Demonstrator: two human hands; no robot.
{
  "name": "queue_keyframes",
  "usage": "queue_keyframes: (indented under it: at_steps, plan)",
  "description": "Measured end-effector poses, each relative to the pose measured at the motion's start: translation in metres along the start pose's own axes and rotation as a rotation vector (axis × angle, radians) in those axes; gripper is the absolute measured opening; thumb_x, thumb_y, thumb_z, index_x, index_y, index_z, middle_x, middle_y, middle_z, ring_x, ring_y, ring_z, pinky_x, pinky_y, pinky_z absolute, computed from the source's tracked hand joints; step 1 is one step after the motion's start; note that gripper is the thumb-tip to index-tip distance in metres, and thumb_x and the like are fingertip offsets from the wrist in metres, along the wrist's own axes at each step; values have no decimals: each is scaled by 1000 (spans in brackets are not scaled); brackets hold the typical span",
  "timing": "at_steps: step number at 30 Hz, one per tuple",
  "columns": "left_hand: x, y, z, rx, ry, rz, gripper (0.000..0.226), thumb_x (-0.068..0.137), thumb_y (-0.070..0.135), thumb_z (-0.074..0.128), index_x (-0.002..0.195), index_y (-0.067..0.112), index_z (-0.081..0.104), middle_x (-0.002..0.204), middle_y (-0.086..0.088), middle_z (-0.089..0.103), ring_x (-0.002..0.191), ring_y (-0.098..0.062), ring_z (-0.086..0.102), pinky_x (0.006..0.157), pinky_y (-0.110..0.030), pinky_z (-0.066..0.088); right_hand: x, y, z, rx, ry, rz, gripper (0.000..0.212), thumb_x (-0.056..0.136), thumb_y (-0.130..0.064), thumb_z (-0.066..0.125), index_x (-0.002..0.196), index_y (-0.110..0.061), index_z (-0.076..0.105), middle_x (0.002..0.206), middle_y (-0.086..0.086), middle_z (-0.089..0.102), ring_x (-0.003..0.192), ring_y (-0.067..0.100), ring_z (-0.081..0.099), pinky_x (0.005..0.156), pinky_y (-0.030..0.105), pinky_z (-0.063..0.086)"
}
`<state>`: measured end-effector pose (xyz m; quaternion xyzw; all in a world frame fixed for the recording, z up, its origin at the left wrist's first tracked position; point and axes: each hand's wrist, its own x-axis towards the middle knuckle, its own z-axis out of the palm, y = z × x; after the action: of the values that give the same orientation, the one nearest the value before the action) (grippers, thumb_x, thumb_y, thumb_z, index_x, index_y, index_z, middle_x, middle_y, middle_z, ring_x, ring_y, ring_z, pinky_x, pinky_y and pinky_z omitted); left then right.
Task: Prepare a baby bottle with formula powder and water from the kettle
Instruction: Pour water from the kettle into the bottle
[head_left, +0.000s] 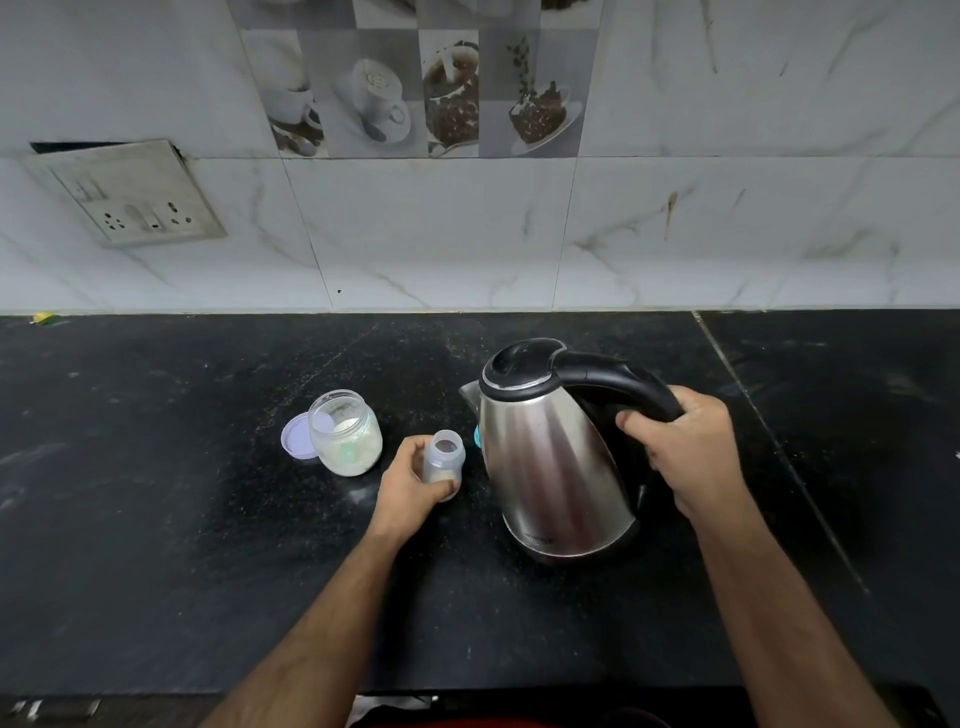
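Steel kettle (550, 457) upright on black desk (156, 519), spout pointing left, handle clamped in right hand (685, 447). Left of kettle, open bottle (443, 460) upright, gripped by left hand (410, 483). Beyond bottle, open powder jar (345, 432); marble-tiled wall (467, 234) behind.

A black stone countertop (156, 519) fills the lower half of the view, speckled with pale dust, and a seam (769, 441) is seen running diagonally across its right part. Behind it the wall is covered in white marble-patterned tiles (441, 234). A band of decorative tiles (415, 88) printed with coffee cups and beans (in grey and brown) is set higher up. A grimy switch and socket plate (132, 192) is mounted at the left, tilted in this wide-angle view. A small yellow-green scrap (44, 318) lies at the counter's far left edge.
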<state>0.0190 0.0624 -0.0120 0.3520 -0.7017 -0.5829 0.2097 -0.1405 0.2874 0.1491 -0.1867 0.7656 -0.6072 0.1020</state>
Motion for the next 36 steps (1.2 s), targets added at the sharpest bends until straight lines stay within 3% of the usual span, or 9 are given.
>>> queue_keyframes:
  at_steps: [5, 8, 12, 18, 22, 26, 36]
  plan:
    - [-1, -5, -7, -19, 8, 3, 55, 68, -5, 80, 108, 25, 59, 111, 5, 70, 104, -12, 65, 92, -26, 51, -4, 0, 1, -79, -48, -13, 18, 74, 5, 73, 67, -10, 68, 45, -7, 55, 41, 4, 46, 44, 18, 38]
    - [-2, -5, -9, -30, -2, 0, 56, 68, -7, 80, 111, 20, 59, 112, 4, 70, 104, -10, 65, 92, -23, 49, -4, -2, 2, -127, -75, -30, 16, 73, 3, 74, 70, -13, 71, 58, 2, 65, 54, 10, 57, 56, 27, 47]
    - [-3, -3, -10, -42, -20, -2, 55, 68, -10, 80, 110, 19, 59, 110, 5, 70, 100, -6, 65, 89, -21, 48, 0, -4, 1, -181, -108, -29, 18, 72, 0, 76, 75, -18, 74, 59, -3, 67, 58, 14, 62, 60, 30, 49]
    - [-5, -1, -11, -38, -59, 6, 53, 68, -8, 81, 108, 20, 60, 110, 0, 71, 103, -14, 66, 95, -28, 50, 4, -12, 5, -275, -167, -24, 10, 71, -3, 75, 74, -13, 73, 71, 16, 70, 59, 20, 61, 60, 35, 48]
    - [-7, 0, -12, -47, -48, 3, 53, 68, -9, 80, 107, 21, 60, 110, 0, 71, 104, -15, 66, 97, -29, 50, 6, -17, 9, -373, -197, -63, 5, 70, -10, 74, 69, -12, 69, 64, 12, 66, 55, 20, 58, 58, 37, 47]
    - [-9, 0, -13, -34, -45, -7, 52, 69, -7, 80, 106, 23, 60, 110, 1, 71, 105, -15, 66, 98, -30, 50, 8, -22, 11, -420, -201, -104, 6, 70, -12, 75, 68, -14, 70, 63, 8, 67, 65, 30, 66, 62, 41, 51]
    - [-8, 1, -12, -40, -64, -35, 53, 67, -4, 82, 108, 22, 60, 110, 3, 72, 106, -15, 67, 101, -38, 50, 14, -32, 19, -505, -212, -156, 9, 68, -19, 76, 66, -18, 67, 54, 0, 62, 50, 19, 57, 54, 35, 48]
